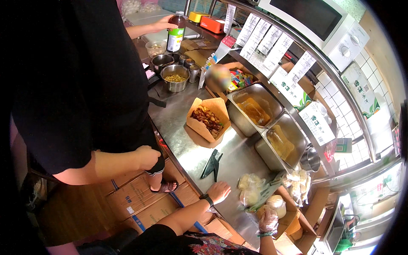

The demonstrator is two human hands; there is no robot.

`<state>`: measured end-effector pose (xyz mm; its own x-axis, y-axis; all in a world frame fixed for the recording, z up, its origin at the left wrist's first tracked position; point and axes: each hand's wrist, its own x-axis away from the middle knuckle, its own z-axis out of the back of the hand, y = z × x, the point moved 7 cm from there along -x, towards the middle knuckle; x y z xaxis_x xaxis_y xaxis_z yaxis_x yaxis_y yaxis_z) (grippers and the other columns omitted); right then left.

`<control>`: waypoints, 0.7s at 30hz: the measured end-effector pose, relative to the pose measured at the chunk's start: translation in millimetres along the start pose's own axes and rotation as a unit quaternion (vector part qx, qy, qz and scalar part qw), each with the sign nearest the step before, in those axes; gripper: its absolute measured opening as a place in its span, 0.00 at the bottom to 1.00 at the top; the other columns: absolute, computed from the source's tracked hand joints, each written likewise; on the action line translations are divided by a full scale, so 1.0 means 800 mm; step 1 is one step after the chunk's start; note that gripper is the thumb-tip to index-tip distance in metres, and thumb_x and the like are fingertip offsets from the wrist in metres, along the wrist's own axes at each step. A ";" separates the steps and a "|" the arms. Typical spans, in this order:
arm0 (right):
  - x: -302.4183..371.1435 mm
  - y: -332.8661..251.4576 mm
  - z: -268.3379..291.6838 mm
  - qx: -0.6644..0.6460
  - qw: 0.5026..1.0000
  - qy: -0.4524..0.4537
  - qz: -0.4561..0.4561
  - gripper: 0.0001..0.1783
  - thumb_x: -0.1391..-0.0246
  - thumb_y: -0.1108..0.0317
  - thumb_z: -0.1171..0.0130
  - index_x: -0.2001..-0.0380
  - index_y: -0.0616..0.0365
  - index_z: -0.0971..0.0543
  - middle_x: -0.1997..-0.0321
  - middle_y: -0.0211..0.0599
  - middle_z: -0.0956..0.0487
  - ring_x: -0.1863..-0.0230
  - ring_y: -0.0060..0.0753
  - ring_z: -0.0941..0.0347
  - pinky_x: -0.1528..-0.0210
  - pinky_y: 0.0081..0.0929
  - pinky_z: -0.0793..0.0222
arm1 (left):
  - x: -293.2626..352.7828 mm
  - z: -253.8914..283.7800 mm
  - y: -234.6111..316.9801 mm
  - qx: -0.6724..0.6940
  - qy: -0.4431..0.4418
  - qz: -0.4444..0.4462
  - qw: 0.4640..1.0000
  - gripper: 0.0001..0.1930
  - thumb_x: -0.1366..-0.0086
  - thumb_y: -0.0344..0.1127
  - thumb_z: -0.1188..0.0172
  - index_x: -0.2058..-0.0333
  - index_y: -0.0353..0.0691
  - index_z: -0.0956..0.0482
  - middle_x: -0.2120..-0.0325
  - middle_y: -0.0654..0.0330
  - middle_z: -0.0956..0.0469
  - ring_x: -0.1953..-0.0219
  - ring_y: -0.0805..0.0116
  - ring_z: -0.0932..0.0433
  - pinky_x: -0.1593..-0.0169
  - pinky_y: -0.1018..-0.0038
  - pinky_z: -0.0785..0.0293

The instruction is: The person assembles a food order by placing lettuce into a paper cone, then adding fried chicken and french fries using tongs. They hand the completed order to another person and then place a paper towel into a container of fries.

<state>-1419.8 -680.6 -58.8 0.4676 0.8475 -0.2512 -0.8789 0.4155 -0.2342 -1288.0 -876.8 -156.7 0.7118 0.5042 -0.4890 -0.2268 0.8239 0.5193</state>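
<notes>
My left hand point(219, 192), bare with a black watch at the wrist, lies open at the near edge of the steel counter point(238, 165). Just beyond it is a dark triangular tool with a black handle point(211, 165). My right hand point(268, 219) wears a clear plastic glove. Its fingers look curled together beside a white round bundle point(277, 206) in a cardboard box; what they grip, if anything, I cannot make out. Further off stands an open brown paper food box point(194, 111) filled with browned, diced food point(207, 121).
At left, a co-worker in black has a hand point(165, 23) on a brown bottle point(175, 36). Steel pots point(175, 85) and shakers point(194, 73) stand nearby. Two steel pans point(244, 123) line the right, under a rail point(335, 80) with hanging slips. Bagged food point(251, 189) lies near my right hand.
</notes>
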 end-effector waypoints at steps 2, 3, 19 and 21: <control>-0.002 -0.005 0.003 -0.007 1.000 0.013 0.004 0.16 0.62 0.75 0.52 0.64 0.59 0.28 0.65 0.47 0.26 0.63 0.52 0.32 0.59 0.42 0.37 | 0.002 -0.004 -0.002 -0.014 -0.014 0.003 1.000 0.06 0.47 0.37 0.46 0.77 0.44 0.31 0.78 0.62 0.33 0.71 0.64 0.32 0.67 0.70 0.34; -0.002 -0.007 0.005 -0.011 1.000 0.020 0.006 0.15 0.62 0.76 0.52 0.65 0.59 0.27 0.65 0.48 0.26 0.64 0.52 0.32 0.59 0.42 0.36 | 0.002 -0.005 -0.003 -0.015 -0.012 0.001 1.000 0.06 0.47 0.37 0.46 0.77 0.44 0.31 0.78 0.62 0.33 0.71 0.64 0.32 0.68 0.70 0.34; 0.006 -0.010 0.007 -0.017 0.999 0.039 0.021 0.15 0.61 0.78 0.52 0.65 0.58 0.27 0.65 0.46 0.26 0.62 0.51 0.31 0.59 0.42 0.36 | 0.005 -0.008 0.003 0.004 0.002 -0.007 1.000 0.07 0.48 0.34 0.46 0.80 0.41 0.33 0.80 0.59 0.35 0.72 0.61 0.33 0.69 0.67 0.35; 0.009 -0.004 0.005 -0.017 0.999 0.028 0.013 0.14 0.60 0.77 0.52 0.65 0.58 0.27 0.65 0.46 0.26 0.62 0.51 0.31 0.58 0.42 0.36 | 0.009 -0.014 0.004 0.001 0.013 -0.007 1.000 0.06 0.48 0.34 0.46 0.80 0.41 0.32 0.80 0.59 0.34 0.72 0.60 0.32 0.69 0.67 0.35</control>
<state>-1414.0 -674.5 -56.1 0.4505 0.8373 -0.3098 -0.8874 0.3817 -0.2586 -1290.8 -868.0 -166.5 0.6972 0.4999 -0.5139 -0.2167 0.8302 0.5136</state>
